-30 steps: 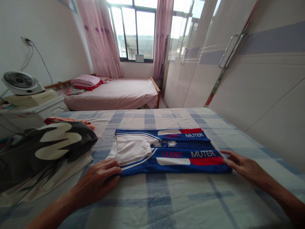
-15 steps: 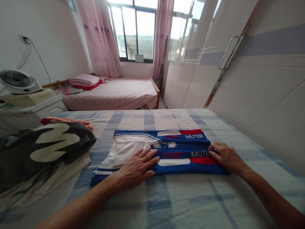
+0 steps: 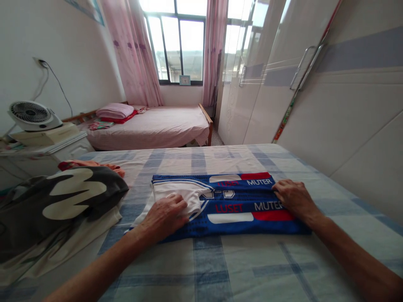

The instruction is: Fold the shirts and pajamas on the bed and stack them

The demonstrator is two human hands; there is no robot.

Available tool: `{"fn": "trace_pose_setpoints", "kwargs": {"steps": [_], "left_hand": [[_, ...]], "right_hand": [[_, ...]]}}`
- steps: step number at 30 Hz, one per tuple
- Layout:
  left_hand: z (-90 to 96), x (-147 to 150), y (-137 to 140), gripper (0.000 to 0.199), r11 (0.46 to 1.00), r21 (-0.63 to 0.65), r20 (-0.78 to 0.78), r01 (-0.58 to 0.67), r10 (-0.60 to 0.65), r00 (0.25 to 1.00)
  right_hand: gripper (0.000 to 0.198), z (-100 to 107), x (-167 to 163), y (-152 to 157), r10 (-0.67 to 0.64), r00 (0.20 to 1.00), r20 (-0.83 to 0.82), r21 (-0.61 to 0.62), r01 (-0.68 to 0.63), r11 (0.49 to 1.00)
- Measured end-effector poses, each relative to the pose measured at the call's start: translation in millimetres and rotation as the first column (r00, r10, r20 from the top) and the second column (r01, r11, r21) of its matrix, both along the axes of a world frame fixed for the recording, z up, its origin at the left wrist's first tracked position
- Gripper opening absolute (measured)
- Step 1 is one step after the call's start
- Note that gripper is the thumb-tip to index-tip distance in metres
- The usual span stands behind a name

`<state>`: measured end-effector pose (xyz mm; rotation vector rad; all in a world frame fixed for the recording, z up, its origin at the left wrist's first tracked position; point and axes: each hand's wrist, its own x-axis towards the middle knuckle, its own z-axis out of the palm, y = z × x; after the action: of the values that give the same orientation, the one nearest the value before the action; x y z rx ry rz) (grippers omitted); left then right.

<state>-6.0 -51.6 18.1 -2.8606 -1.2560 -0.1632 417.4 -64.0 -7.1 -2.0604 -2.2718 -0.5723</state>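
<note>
A blue, white and red sports jersey (image 3: 233, 193) lies folded lengthwise into a long strip, its lettering facing up. My left hand (image 3: 166, 216) rests on the white part at its left end, fingers curled into the cloth; the fingertips are partly hidden. At the opposite end, my right hand (image 3: 294, 199) has its fingers bent and closed on the hem edge. Under the jersey is a bed with a blue-and-white checked sheet (image 3: 208, 268). To the left sits a heap of clothing with a dark grey shirt (image 3: 110, 184) on top.
Behind this bed stands a second bed with a pink sheet (image 3: 163, 126) and folded pink bedding (image 3: 115, 111). A white fan (image 3: 34, 115) sits on a box on the cabinet (image 3: 74, 144) at left. A glossy wardrobe (image 3: 352, 109) lines the right side.
My left hand has slid left and curled its fingers, bunching the white cloth. My right hand has shifted slightly up and left, toward the far part of the hem.
</note>
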Motion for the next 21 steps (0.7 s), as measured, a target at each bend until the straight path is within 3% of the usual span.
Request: {"fn": "trace_pose_setpoints", "kwargs": {"steps": [3, 7, 13, 18, 21], "left_hand": [[-0.1, -4.7, -1.4, 0.007, 1.0, 0.006, -0.044, 0.012, -0.011, 0.999], [-9.4, -7.1, 7.1, 0.019, 0.998, 0.053, -0.008, -0.014, 0.015, 1.0], [-17.8, -8.6, 20.1, 0.023, 0.965, 0.172, 0.142, -0.197, 0.173, 0.975], [-7.6, -16.7, 13.9, 0.022, 0.95, 0.297, 0.272, -0.1, 0.017, 0.962], [-4.6, -22.8, 5.7, 0.023, 0.956, 0.295, 0.199, 0.01, -0.072, 0.977]], "right_hand": [[0.023, -4.7, 4.4, 1.9, 0.02, 1.0, -0.005, 0.01, -0.02, 1.0], [0.023, -9.8, 8.4, 6.3, 0.042, 0.999, 0.015, 0.034, -0.042, 0.999], [0.019, -5.0, 10.5, 12.8, 0.039, 0.997, 0.06, 0.103, -0.045, 0.994], [0.021, 7.1, 13.0, 3.6, 0.068, 0.995, 0.069, 0.248, -0.083, 0.965], [0.023, 3.2, 16.3, -5.9, 0.089, 0.994, 0.056, 0.211, -0.099, 0.973]]}}
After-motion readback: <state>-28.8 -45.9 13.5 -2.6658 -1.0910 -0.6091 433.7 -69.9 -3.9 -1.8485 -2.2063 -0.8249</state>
